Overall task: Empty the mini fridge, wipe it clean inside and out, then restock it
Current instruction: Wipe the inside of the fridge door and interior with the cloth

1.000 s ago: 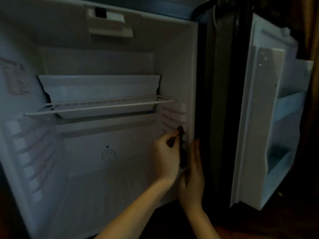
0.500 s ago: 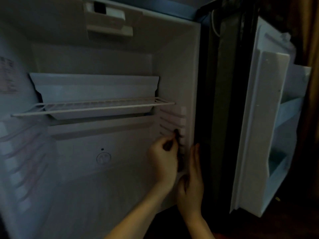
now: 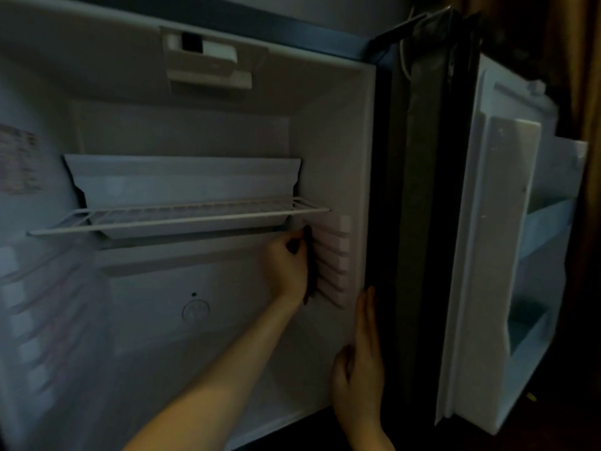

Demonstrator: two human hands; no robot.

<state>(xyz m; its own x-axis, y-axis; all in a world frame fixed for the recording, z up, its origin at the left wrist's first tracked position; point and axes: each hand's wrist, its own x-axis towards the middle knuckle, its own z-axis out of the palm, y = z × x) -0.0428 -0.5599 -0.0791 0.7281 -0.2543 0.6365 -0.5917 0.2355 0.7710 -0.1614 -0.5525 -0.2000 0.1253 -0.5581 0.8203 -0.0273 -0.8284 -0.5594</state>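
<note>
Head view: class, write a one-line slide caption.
Left hand holds a dark thing against the fridge wall's rails; right hand rests flat on its front edge.

I can read no text from here. At about nine o'clock in my view, a sticker (image 3: 18,161) with reddish printed lines sits on the left inner wall of the mini fridge (image 3: 328,151), but its print is too blurred to make out. Low on the back wall, toward six o'clock, a round embossed mark (image 3: 195,310) shows, and I cannot decipher it either.
</note>
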